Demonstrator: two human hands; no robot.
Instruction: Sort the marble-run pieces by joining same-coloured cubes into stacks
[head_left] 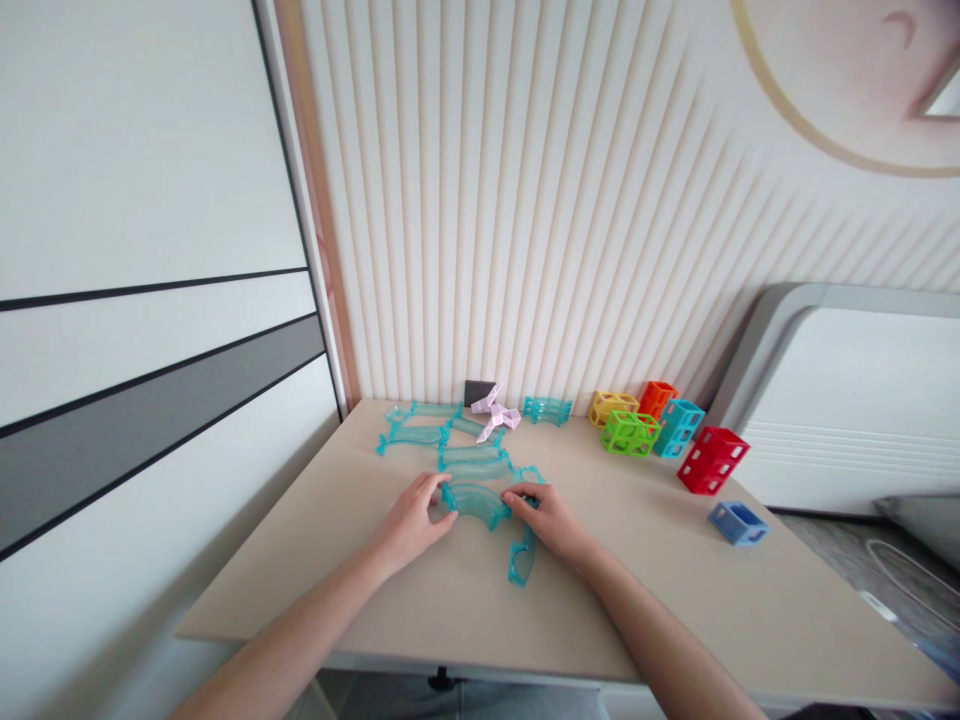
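A clear teal curved track piece [476, 503] lies between my hands, low over or on the table. My left hand [412, 520] has its thumb and fingers around the left end of this piece. At its right end, my right hand [551, 518] is closed in a pinch; the fingers partly hide the joint there. Behind it are more teal track pieces [474, 462], laid close together in rows. Another teal track piece [521, 562] with a round end extends toward me below my right hand.
The beige table [322, 590] stands against a ribbed wall. A pale pink three-armed piece [495, 412] lies near a black box [478, 392]. Stacked teal tracks [547, 410] are at the back. Rightward stand a green frame block [630, 433], a red one [712, 460] and a blue one [739, 523].
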